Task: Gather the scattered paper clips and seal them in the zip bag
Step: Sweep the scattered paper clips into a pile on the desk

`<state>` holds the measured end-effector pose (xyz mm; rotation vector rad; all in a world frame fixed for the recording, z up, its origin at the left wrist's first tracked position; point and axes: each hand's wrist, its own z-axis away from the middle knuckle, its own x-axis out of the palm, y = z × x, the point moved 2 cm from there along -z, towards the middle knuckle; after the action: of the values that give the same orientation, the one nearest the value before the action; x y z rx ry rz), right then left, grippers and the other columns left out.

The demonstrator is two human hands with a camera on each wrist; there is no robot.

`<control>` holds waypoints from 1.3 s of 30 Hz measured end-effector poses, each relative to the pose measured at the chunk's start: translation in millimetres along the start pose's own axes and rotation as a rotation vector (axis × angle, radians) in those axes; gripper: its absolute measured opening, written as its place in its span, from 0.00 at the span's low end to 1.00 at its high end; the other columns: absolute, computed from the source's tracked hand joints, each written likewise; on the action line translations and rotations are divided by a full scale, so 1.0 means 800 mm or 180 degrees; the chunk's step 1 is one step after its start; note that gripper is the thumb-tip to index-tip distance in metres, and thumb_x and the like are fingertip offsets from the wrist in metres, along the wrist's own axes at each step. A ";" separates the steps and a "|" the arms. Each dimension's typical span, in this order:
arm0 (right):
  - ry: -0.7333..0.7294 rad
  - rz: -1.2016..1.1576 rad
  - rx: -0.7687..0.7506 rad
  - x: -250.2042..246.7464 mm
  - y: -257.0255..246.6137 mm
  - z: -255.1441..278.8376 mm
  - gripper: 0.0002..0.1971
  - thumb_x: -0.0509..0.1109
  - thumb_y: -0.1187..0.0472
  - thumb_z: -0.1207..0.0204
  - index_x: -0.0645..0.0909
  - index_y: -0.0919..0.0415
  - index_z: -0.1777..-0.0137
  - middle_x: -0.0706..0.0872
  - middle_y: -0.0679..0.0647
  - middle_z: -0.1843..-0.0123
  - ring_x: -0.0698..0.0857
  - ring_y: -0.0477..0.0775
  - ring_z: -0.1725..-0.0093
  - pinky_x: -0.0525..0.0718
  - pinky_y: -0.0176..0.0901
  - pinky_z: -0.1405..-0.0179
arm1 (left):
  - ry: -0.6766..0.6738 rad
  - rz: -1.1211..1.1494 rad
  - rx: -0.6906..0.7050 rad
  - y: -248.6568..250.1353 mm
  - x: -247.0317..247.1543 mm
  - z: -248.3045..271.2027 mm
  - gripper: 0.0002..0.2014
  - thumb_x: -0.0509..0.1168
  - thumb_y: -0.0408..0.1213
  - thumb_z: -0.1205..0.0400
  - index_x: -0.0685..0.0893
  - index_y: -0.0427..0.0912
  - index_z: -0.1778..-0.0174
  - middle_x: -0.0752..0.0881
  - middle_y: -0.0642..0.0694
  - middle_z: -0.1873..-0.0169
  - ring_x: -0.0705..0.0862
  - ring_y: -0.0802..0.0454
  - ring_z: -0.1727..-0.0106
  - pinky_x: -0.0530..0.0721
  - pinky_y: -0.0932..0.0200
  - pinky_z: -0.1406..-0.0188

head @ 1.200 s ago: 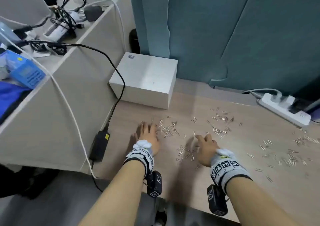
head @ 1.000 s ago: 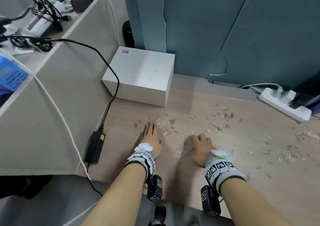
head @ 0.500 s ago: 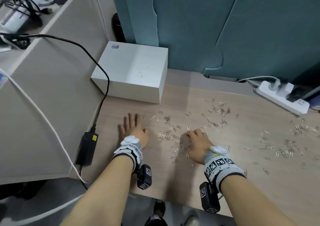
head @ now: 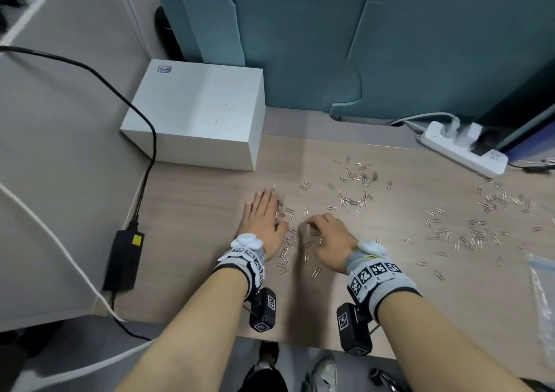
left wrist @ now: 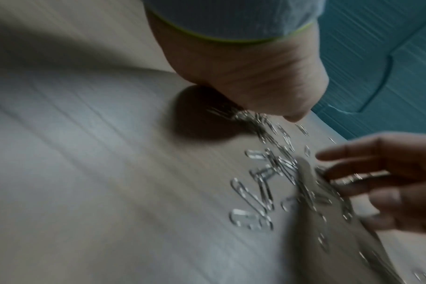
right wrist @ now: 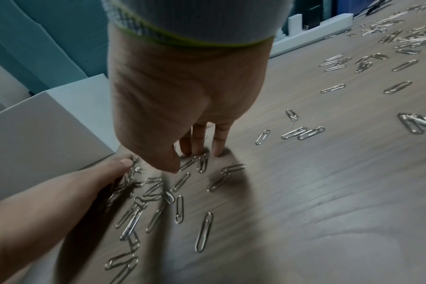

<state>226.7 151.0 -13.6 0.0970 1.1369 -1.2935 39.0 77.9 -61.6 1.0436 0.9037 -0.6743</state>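
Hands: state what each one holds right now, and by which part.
Nothing is held. The left hand lies flat, pressing against paper clips on the desk; the right hand rakes them with curled fingertips, gripping none.

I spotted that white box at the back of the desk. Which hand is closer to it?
The left hand. It lies flat on the desk in front of the white box, apart from it. The right hand is further right, fingertips among the paper clips.

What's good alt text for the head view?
Two hands, left hand flat and right hand curled, rake paper clips together on a wooden desk. More clips lie scattered to the right, near a zip bag.
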 end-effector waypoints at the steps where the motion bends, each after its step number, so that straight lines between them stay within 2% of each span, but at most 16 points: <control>1: 0.0003 -0.0058 -0.0003 -0.001 0.002 0.001 0.29 0.67 0.62 0.27 0.71 0.42 0.26 0.75 0.45 0.32 0.75 0.53 0.30 0.77 0.53 0.28 | -0.0046 0.0043 0.0111 0.007 0.002 0.003 0.37 0.50 0.56 0.15 0.52 0.50 0.10 0.50 0.53 0.10 0.44 0.53 0.10 0.46 0.44 0.11; 4: 0.0169 -0.0123 0.0079 -0.017 0.006 0.000 0.28 0.65 0.63 0.26 0.71 0.42 0.26 0.76 0.45 0.31 0.76 0.54 0.29 0.79 0.53 0.31 | 0.0059 0.0055 0.0216 0.017 -0.012 -0.004 0.34 0.54 0.53 0.14 0.57 0.50 0.11 0.57 0.53 0.11 0.53 0.51 0.10 0.55 0.47 0.12; 5: 0.0301 -0.0069 0.0156 -0.024 0.009 -0.002 0.28 0.65 0.63 0.25 0.71 0.43 0.25 0.76 0.46 0.29 0.75 0.55 0.28 0.79 0.54 0.31 | 0.0109 0.0008 0.0192 0.017 -0.016 -0.012 0.34 0.55 0.53 0.14 0.58 0.50 0.11 0.57 0.52 0.11 0.54 0.51 0.11 0.55 0.48 0.12; 9: 0.0641 0.0173 0.0626 -0.046 0.015 -0.006 0.33 0.66 0.63 0.24 0.66 0.45 0.18 0.69 0.51 0.20 0.68 0.59 0.22 0.75 0.61 0.26 | -0.0192 -0.0133 0.0217 0.012 -0.012 -0.041 0.36 0.51 0.55 0.13 0.46 0.52 0.09 0.46 0.54 0.10 0.43 0.54 0.10 0.45 0.47 0.11; 13: 0.0303 0.0223 0.0821 -0.047 0.020 -0.002 0.36 0.69 0.63 0.30 0.67 0.43 0.21 0.63 0.50 0.17 0.63 0.61 0.18 0.72 0.61 0.24 | -0.0441 -0.0177 0.0589 0.034 0.005 -0.029 0.38 0.52 0.53 0.15 0.46 0.51 0.09 0.46 0.54 0.10 0.41 0.55 0.10 0.44 0.45 0.10; 15: 0.0217 0.0217 0.0821 -0.044 0.019 -0.001 0.32 0.70 0.60 0.28 0.69 0.44 0.23 0.66 0.49 0.20 0.67 0.60 0.22 0.75 0.59 0.28 | -0.0541 -0.0192 0.0776 0.048 0.005 -0.025 0.36 0.52 0.51 0.16 0.52 0.51 0.10 0.53 0.54 0.10 0.48 0.53 0.10 0.51 0.46 0.11; 17: 0.0313 0.0185 0.0791 -0.048 0.018 -0.001 0.26 0.67 0.56 0.23 0.70 0.44 0.24 0.70 0.48 0.24 0.71 0.58 0.27 0.77 0.56 0.33 | -0.0520 -0.0178 0.0884 0.058 -0.007 -0.035 0.33 0.53 0.52 0.19 0.62 0.51 0.14 0.63 0.52 0.13 0.62 0.50 0.13 0.61 0.49 0.15; 19: 0.0457 0.0146 0.0773 -0.064 0.020 -0.003 0.26 0.64 0.55 0.20 0.69 0.44 0.22 0.72 0.47 0.24 0.71 0.56 0.27 0.76 0.54 0.32 | -0.0474 -0.0253 0.0933 0.070 -0.024 -0.055 0.33 0.54 0.52 0.20 0.64 0.50 0.16 0.64 0.52 0.14 0.68 0.49 0.16 0.66 0.49 0.17; 21: 0.0571 0.0119 0.0855 -0.086 0.031 -0.008 0.28 0.65 0.55 0.21 0.68 0.44 0.20 0.72 0.48 0.22 0.70 0.56 0.24 0.76 0.55 0.29 | -0.0522 -0.0312 0.0971 0.086 -0.038 -0.078 0.35 0.57 0.49 0.19 0.60 0.51 0.14 0.59 0.51 0.12 0.66 0.47 0.16 0.64 0.47 0.15; 24: 0.0692 0.0064 0.1042 -0.119 0.057 -0.024 0.32 0.64 0.55 0.22 0.65 0.45 0.16 0.69 0.50 0.18 0.68 0.59 0.20 0.74 0.60 0.25 | -0.0721 -0.0452 0.1021 0.116 -0.040 -0.124 0.39 0.60 0.46 0.18 0.53 0.50 0.11 0.51 0.49 0.10 0.55 0.47 0.11 0.58 0.44 0.13; 27: 0.0922 0.0062 0.1095 -0.134 0.079 -0.042 0.30 0.52 0.39 0.16 0.61 0.43 0.15 0.63 0.51 0.13 0.61 0.59 0.15 0.68 0.64 0.19 | -0.0838 -0.0703 0.1139 0.136 -0.028 -0.155 0.41 0.59 0.49 0.17 0.47 0.50 0.10 0.48 0.50 0.09 0.50 0.48 0.10 0.54 0.42 0.12; 29: 0.0966 0.0064 0.1116 -0.137 0.093 -0.055 0.32 0.45 0.35 0.15 0.56 0.41 0.13 0.57 0.50 0.09 0.54 0.58 0.11 0.60 0.65 0.14 | -0.0920 -0.0764 0.1245 0.148 -0.016 -0.174 0.41 0.58 0.50 0.16 0.43 0.52 0.10 0.45 0.53 0.10 0.46 0.50 0.10 0.50 0.40 0.12; 31: 0.0863 0.0133 0.1170 -0.141 0.123 -0.077 0.32 0.46 0.38 0.14 0.50 0.41 0.10 0.49 0.47 0.07 0.46 0.55 0.09 0.50 0.62 0.11 | -0.0993 -0.0770 0.1295 0.164 0.006 -0.205 0.41 0.56 0.50 0.15 0.40 0.54 0.10 0.41 0.56 0.10 0.42 0.53 0.10 0.46 0.39 0.11; 33: 0.0682 0.0239 0.1116 -0.140 0.131 -0.080 0.35 0.51 0.43 0.14 0.45 0.43 0.09 0.43 0.46 0.07 0.41 0.52 0.09 0.45 0.60 0.11 | -0.1033 -0.0818 0.1325 0.169 0.012 -0.216 0.40 0.55 0.49 0.15 0.40 0.55 0.10 0.39 0.57 0.11 0.39 0.54 0.10 0.43 0.40 0.11; 36: 0.0285 0.0285 0.0973 -0.135 0.141 -0.075 0.43 0.60 0.48 0.19 0.41 0.45 0.09 0.35 0.46 0.08 0.35 0.50 0.10 0.40 0.59 0.11 | -0.1138 -0.0910 0.1475 0.172 0.024 -0.213 0.39 0.54 0.48 0.15 0.40 0.56 0.10 0.36 0.58 0.11 0.36 0.54 0.11 0.41 0.40 0.11; 39: 0.0173 0.0152 0.0866 -0.136 0.139 -0.074 0.43 0.60 0.50 0.18 0.41 0.46 0.09 0.33 0.47 0.09 0.34 0.49 0.10 0.38 0.57 0.11 | -0.1305 -0.0880 0.1620 0.168 0.019 -0.199 0.40 0.55 0.46 0.15 0.38 0.56 0.10 0.35 0.58 0.12 0.35 0.55 0.11 0.40 0.45 0.11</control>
<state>294.7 302.5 -24.1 0.3603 0.9929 -1.4040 109.2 274.5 -52.1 1.1725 0.5264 -1.3455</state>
